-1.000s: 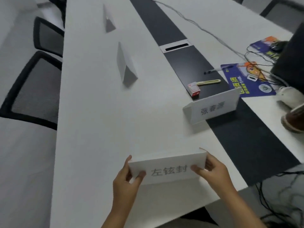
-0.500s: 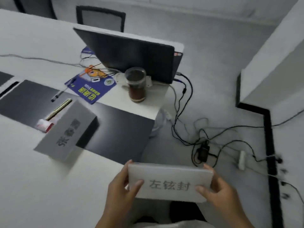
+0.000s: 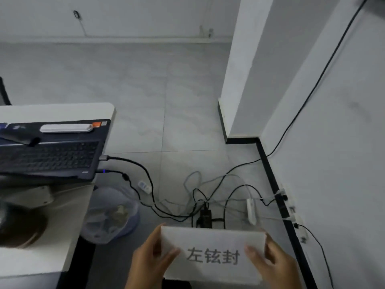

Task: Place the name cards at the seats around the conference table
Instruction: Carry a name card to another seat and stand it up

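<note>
A white folded name card with three dark printed characters sits at the bottom centre of the view, held over the floor beyond the end of the table. My left hand grips its left edge with the thumb on the front face. Its right edge is gripped the same way by my right hand. The white conference table shows only as its end, at the left. No other name cards are in view.
An open laptop lies on the table end, with a dark drink cup blurred beside it. A lined waste bin stands by the table. Tangled cables and a power strip cover the floor ahead. A white pillar and wall rise at right.
The view has swung right, away from the tabletop towards the floor and wall past the table's end. Both hands still hold the same card in front of me.
</note>
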